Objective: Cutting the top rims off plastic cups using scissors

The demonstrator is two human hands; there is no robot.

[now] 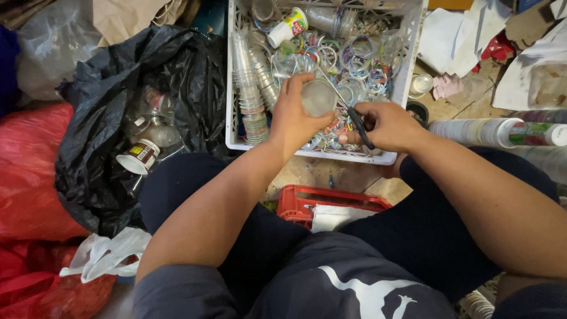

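Left hand [292,121] gripping one clear cup [318,97], right hand [387,125] clasping one scissors [354,115]

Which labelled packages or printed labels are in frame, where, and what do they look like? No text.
Small cup: lying on the black bag, left; white rim, brown-and-yellow label.
Small bottle: in the white crate, top; white, with a green, red and yellow label.
Cup stack: lying at right on the floor; white, with a green-and-red printed band.
Clear cup: in the left hand; no label visible. Right hand holds scissors.
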